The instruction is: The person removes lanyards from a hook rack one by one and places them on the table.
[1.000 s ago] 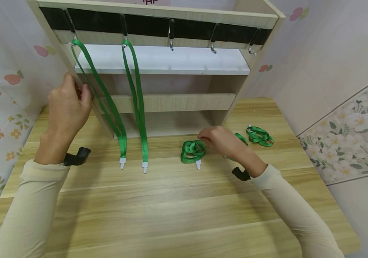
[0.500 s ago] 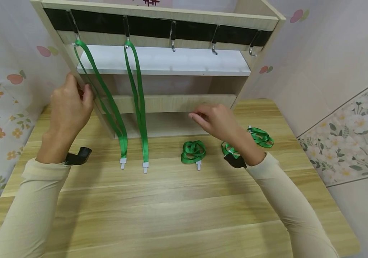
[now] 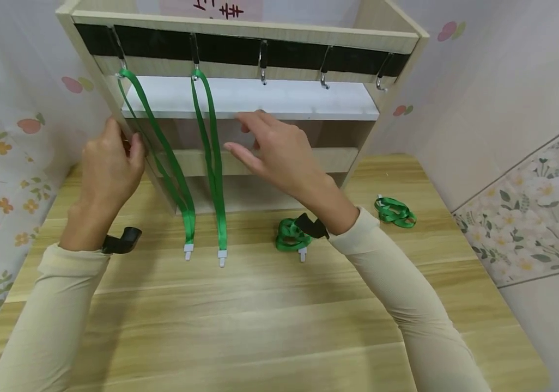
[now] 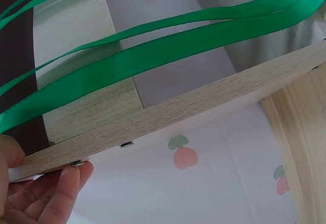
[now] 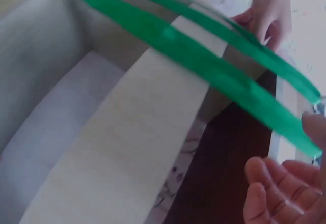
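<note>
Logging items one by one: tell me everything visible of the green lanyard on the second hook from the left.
The green lanyard is a flat, slightly shiny ribbon, apparently fabric, looped over the hook. Its two strands hang in front of the white shelf, come together lower down and end in a small white clip; whether that touches the table is unclear. The right hand is close beside it, thumb nearest, with contact uncertain.

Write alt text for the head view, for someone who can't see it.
A person's left hand grips the side of a wooden shelf unit; the open right hand is in front of it. Two green lanyards hang from the two leftmost of its five hooks, and two coiled lanyards lie on the wooden table.
</note>
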Motion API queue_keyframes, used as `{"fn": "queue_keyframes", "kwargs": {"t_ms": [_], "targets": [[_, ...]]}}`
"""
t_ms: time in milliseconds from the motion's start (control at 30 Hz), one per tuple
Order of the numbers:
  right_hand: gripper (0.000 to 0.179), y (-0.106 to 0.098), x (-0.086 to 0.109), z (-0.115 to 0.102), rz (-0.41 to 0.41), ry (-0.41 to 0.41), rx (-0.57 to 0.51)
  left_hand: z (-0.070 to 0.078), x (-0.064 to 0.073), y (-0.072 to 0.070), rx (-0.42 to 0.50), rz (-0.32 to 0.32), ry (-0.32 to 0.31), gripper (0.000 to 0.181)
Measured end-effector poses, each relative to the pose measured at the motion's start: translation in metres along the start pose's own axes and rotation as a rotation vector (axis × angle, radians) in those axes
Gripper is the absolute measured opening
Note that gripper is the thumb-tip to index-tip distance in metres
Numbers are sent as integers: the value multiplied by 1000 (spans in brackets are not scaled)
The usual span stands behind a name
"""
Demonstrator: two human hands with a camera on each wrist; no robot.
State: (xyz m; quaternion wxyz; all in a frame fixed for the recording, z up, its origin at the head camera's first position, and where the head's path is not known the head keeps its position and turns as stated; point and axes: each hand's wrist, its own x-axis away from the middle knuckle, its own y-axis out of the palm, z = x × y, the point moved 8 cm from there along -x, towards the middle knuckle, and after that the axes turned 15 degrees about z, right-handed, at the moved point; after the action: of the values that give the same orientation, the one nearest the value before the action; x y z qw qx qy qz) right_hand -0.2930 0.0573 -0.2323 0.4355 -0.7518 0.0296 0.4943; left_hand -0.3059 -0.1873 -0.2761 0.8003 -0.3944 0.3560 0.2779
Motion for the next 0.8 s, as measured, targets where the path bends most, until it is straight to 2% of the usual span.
{"fn": "queue_keyframes", "kwargs": {"t_ms": [200,400,500,633,800], "targets": [[47,17,-19,-19,-22,34,27,0,1,1,-5,-15,0,29],[49,21,-33,-39,67,-7,153,2,2,0,0,-30,-14,30],[48,21,-41,-44,103,7,194,1,2,0,1,-23,-7,30],[43,19,-52,-42,136,79,173,1,2,0,-2,-12,6,29],[29,15,-59,-33,174,183,69,0,2,0,6,-5,7,27]]}}
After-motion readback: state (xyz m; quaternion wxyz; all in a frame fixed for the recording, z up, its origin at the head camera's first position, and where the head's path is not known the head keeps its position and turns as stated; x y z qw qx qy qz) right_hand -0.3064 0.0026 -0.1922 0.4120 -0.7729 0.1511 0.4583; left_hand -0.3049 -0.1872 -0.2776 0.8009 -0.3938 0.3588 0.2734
